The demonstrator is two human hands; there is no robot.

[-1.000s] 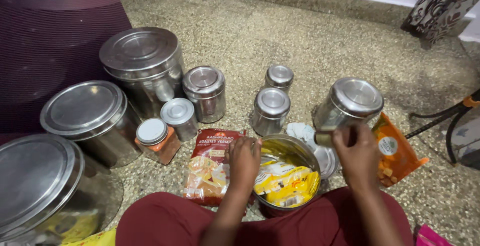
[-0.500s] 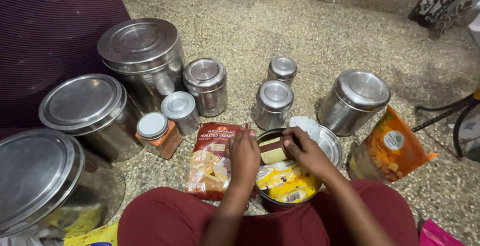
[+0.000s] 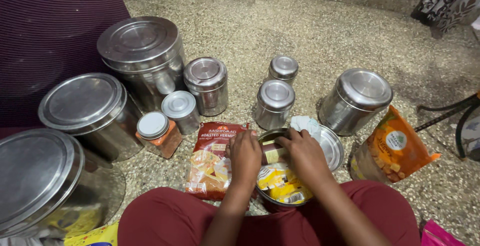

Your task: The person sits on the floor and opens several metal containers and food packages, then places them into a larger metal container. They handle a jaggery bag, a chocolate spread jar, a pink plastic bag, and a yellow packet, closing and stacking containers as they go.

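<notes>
Floor-set open steel tin [image 3: 269, 137] holds yellow packets [image 3: 280, 183].

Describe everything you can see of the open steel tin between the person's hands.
The open tin is a round, shiny steel container standing upright on the speckled floor, just in front of the person's knees. It has no lid on; a flat steel lid lies against its right side. Yellow packets fill it. The left hand rests on its left rim, and the right hand reaches over the top, both holding a small pale-and-brown packet above it. A red packet lies at its left.
</notes>
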